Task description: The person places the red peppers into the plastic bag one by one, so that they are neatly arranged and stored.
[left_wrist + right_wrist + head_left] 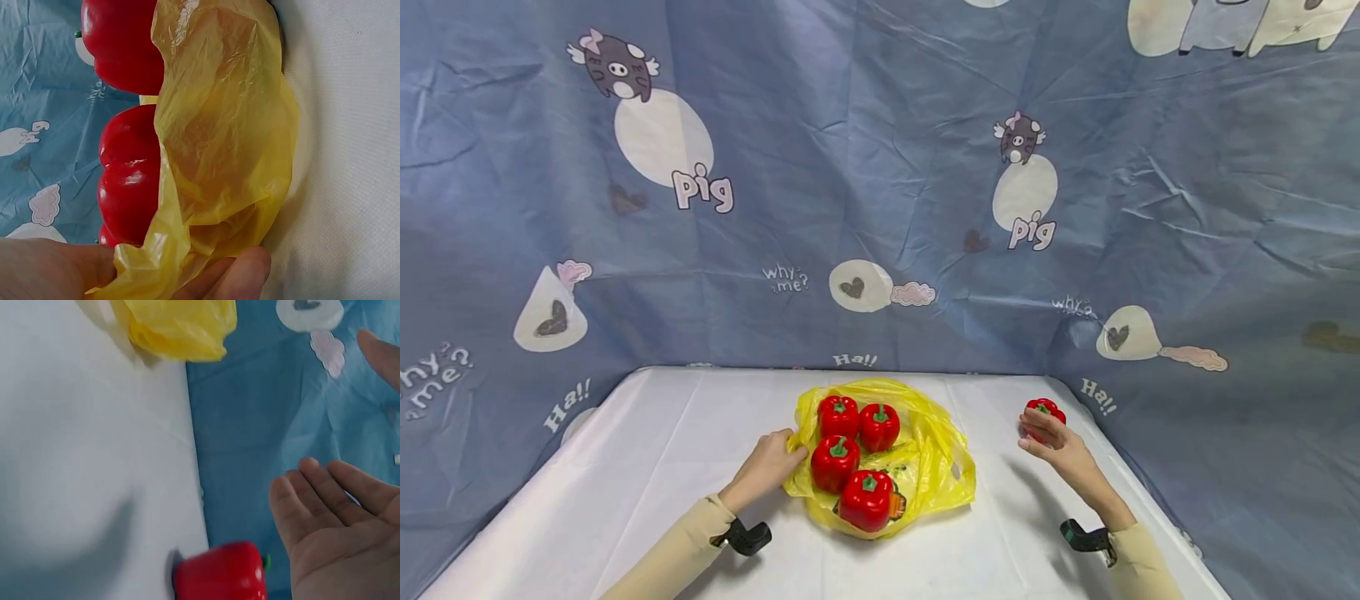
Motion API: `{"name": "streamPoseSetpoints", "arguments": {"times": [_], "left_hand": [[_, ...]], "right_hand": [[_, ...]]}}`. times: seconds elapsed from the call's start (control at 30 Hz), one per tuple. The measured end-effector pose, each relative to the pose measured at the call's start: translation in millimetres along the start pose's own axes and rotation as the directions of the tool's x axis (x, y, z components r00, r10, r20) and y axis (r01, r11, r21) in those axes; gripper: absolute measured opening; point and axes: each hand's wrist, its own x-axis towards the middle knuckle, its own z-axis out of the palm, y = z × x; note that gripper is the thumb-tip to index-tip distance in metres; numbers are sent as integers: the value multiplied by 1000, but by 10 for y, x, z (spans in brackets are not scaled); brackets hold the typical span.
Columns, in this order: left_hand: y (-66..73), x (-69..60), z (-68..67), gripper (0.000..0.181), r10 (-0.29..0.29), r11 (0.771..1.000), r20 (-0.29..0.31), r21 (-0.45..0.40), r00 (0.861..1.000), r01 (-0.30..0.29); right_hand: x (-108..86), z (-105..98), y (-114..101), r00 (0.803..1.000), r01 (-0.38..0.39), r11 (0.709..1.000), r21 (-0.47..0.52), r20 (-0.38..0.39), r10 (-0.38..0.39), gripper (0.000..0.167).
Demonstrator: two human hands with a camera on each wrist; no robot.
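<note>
A yellow plastic bag lies spread on the white table with several red bell peppers on it. My left hand pinches the bag's left edge between thumb and fingers. In the left wrist view, the bag's side stands up beside two large red peppers. One more red bell pepper sits alone near the table's right edge. Above it is my right hand, fingers extended and holding nothing. In the right wrist view, this pepper lies below the open palm, apart from it.
The white table is bordered by a blue printed curtain at the back and both sides. Black straps with small cameras sit on both wrists.
</note>
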Motion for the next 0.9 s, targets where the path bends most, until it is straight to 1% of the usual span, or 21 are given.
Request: {"name": "streamPoseSetpoints", "arguments": {"times": [0.1, 0.2, 0.3, 0.4, 0.53, 0.67, 0.8, 0.9], "left_hand": [[6, -5, -3, 15, 0, 1000, -4, -3, 1000, 0], [9, -10, -6, 15, 1, 1000, -6, -1, 1000, -1], [9, -8, -7, 15, 5, 1000, -8, 1, 1000, -5], [14, -8, -10, 14, 4, 1000, -7, -9, 1000, -4], [13, -19, -20, 13, -9, 1000, -2, -28, 1000, 9], [18, -26, -30, 12, -14, 1000, -4, -27, 1000, 14], [12, -17, -38, 12, -10, 1000, -8, -17, 1000, 10], [1, 0, -41, 13, 1, 1000, -15, -7, 1000, -1]], "right_hand": [[-16, -85, 26, 998, 10, 1000, -3, -64, -10, 65], [-24, -153, 68, 988, 1, 1000, -26, -154, -5, 64], [-16, -197, 119, 965, -45, 997, -62, -259, 27, 66], [0, -228, 167, 942, -102, 991, -82, -328, 70, 68], [43, -256, 232, 928, -150, 986, -69, -353, 117, 72], [92, -273, 293, 915, -181, 983, -35, -373, 155, 78], [173, -271, 377, 891, -217, 976, -9, -410, 194, 86], [253, -269, 471, 884, -249, 969, -1, -408, 227, 95]]}}
